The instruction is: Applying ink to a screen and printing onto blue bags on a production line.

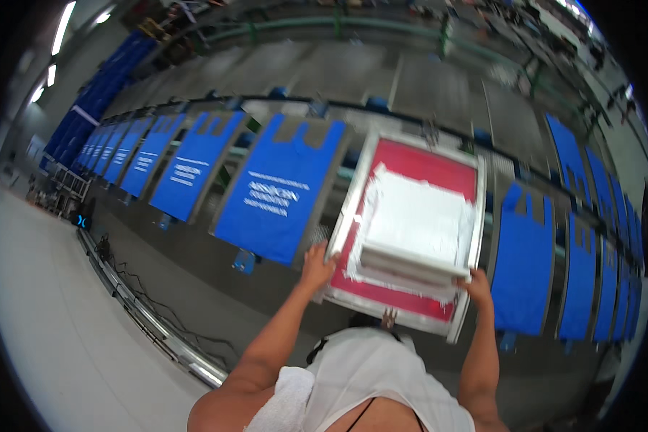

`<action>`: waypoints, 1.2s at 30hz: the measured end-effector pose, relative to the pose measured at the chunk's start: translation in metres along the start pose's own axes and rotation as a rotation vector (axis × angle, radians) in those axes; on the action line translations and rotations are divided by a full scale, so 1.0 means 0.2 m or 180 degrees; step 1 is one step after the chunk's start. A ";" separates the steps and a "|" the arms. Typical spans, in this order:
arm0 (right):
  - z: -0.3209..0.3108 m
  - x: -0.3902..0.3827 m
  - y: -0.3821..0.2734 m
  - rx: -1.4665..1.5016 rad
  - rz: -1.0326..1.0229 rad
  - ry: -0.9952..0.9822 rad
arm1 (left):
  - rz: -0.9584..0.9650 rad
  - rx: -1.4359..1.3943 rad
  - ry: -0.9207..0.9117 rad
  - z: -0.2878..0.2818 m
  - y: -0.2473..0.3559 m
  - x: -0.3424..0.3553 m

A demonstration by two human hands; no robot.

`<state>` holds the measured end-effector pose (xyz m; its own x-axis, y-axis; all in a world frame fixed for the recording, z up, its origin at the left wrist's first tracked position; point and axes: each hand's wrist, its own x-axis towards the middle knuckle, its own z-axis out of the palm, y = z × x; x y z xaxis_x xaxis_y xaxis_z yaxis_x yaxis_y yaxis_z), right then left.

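A screen printing frame [462, 160] with red mesh and a thick layer of white ink [412, 212] sits over the pallet in front of me. My left hand [317, 266] grips the frame's left side near the lower corner. My right hand [477, 288] is closed on the right end of a long squeegee [410, 263], which lies across the lower part of the ink. Blue bags lie on pallets to either side, the one on the left [273, 194] with white printing, the one on the right [522, 266] with no print visible.
More pallets with blue bags [183, 165] run away along both sides. Bare metal pallets [432, 83] form a far row behind. A steel rail [155, 324] with loose cables follows the floor at lower left. A tall blue stack [97, 97] stands at upper left.
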<state>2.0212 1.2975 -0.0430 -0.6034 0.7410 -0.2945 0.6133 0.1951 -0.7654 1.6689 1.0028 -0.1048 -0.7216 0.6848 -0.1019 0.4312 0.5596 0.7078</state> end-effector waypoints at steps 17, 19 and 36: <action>0.12 -0.31 -0.40 -0.2094 -0.0044 -0.0020 | 0.1193 -0.0284 0.0568 -0.22 0.29 -0.38; 0.12 -0.29 -0.37 -0.2131 -0.0117 0.0027 | 0.1209 -0.0307 0.0652 -0.21 0.29 -0.40; 0.11 -0.32 -0.39 -0.2276 -0.0474 -0.0400 | 0.0485 -0.0831 0.0483 0.02 0.55 -0.88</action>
<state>2.0010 1.2206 0.0230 -0.7337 0.6032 -0.3128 0.6767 0.6906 -0.2553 1.8459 0.9453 -0.0126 -0.7404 0.6631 0.1104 0.4011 0.3041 0.8641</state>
